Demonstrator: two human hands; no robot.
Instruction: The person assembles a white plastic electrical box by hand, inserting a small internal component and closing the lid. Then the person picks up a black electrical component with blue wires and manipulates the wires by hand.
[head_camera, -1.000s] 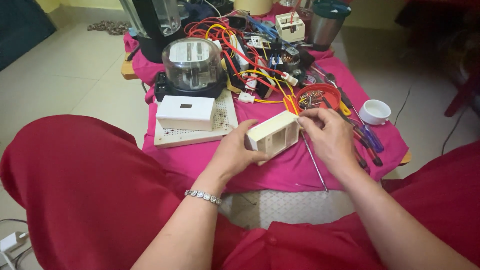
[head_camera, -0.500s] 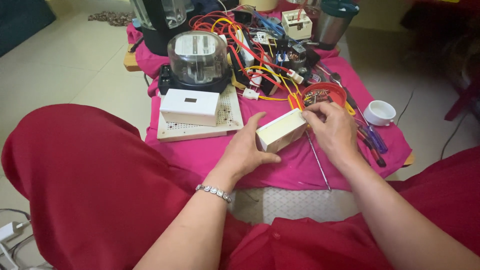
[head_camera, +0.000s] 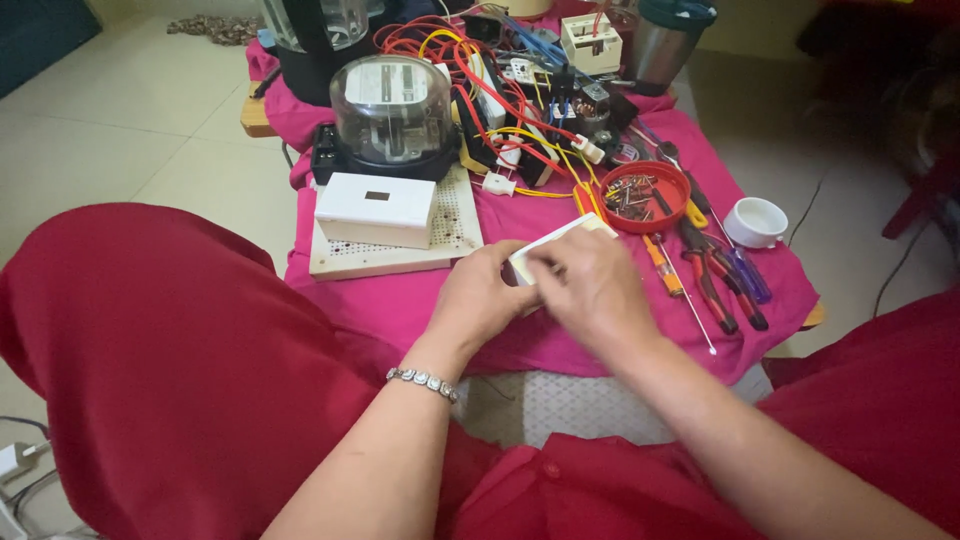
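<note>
Both my hands meet over a small cream plastic box (head_camera: 548, 243) above the front of a low table draped in a pink cloth (head_camera: 400, 300). My left hand (head_camera: 482, 298), a beaded bracelet on its wrist, grips the box from the left side. My right hand (head_camera: 592, 288) lies over the box from the right and covers most of it, so only its upper edge shows. Red and yellow wires (head_camera: 580, 195) run from the box towards the clutter at the back.
A white box (head_camera: 375, 209) sits on a perforated board (head_camera: 455, 215) beside a glass-domed meter (head_camera: 390, 108). A red bowl of screws (head_camera: 643, 195), pliers and screwdrivers (head_camera: 715, 275), a white cup (head_camera: 755, 220) and a steel tumbler (head_camera: 660, 45) lie right. My red-clad knees flank the table.
My right hand has shifted left and down over the cream box, now covering it. The box has tipped flatter in my left hand. The camera has moved closer and lower.
</note>
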